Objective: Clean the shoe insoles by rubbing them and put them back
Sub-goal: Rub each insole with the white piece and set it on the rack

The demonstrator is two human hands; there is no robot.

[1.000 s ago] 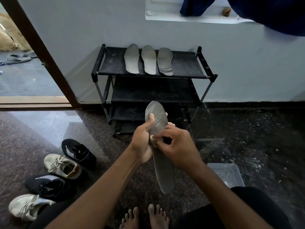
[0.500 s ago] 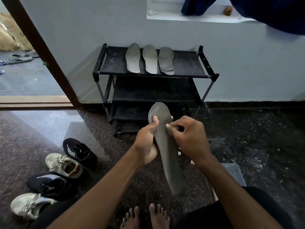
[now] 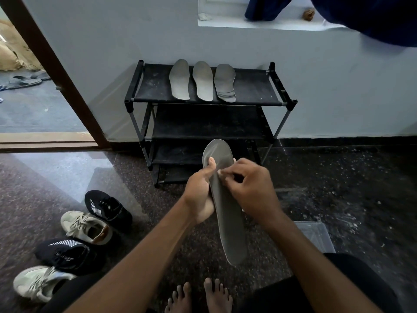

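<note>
- Nearest the camera, bare feet (image 3: 198,297) stand on the dark speckled floor (image 3: 338,188), with four shoes (image 3: 86,227) lined up to the left and a clear plastic box (image 3: 316,236) low on the right.
- Above the feet, a grey insole (image 3: 228,211) is held up in the air between both hands, its toe end pointing away and its heel end hanging free toward the camera.
- It looks thin, light and bendy. Held by one end alone it would likely flop, so the sound grip is around the forefoot with fingers backing the spot being rubbed. Its surface looks matte, not slippery, and it should stand firm rubbing.
- The left hand (image 3: 199,195) grips the insole near the toe end, thumb laid across the front face and fingers wrapped behind.
- The right hand (image 3: 252,190) has its fingers tightly curled, pinching a small pale piece (image 3: 220,174) against the insole just beside the left thumb. What the piece is cannot be told at this size.
- Farther off, against the wall, a black shoe rack (image 3: 140,82) carries three insoles (image 3: 203,81) side by side on its top shelf, well apart from the shoes.
</note>
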